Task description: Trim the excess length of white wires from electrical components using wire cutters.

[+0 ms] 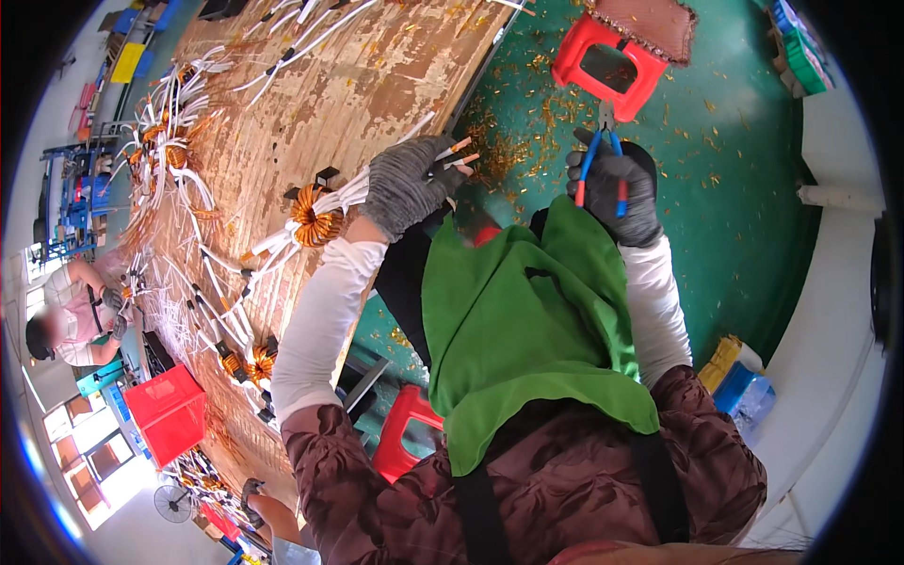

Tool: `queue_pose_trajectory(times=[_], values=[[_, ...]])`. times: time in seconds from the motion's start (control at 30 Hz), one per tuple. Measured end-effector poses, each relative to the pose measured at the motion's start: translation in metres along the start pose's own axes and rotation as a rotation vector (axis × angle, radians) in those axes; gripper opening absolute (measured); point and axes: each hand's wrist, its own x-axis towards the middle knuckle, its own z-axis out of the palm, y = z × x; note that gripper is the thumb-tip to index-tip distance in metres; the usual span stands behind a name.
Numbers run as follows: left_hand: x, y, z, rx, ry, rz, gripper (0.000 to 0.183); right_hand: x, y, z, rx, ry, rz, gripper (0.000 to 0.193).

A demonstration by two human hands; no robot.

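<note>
My left hand, in a grey knit glove, is closed around a bundle of white-sleeved wires at the table's edge. Bare copper-coloured ends stick out past its fingers. The wires lead to a ring-shaped coil wound with copper wire, lying on the wood beside my left wrist. Over the floor side, my right hand, gloved too, grips a pair of pliers by its blue and red handles. The jaws point away from me, apart from the wires.
More coils with white leads lie along the worn wooden table. A red stool with a cushion stands ahead on the green floor, among scattered copper-coloured scraps. A red bin and a co-worker are at the left.
</note>
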Motion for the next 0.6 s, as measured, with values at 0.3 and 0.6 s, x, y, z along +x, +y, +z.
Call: queue_pose_trajectory(times=[0.3, 0.6], values=[[0.021, -0.042, -0.02, 0.27, 0.089, -0.32, 0.024, 0.048, 0.012, -0.018, -0.991, 0.006, 0.096, 0.06], [0.029, -0.033, -0.005, -0.078, -0.092, -0.435, 0.028, 0.087, 0.046, -0.007, -1.504, -0.323, -0.337, 0.067]])
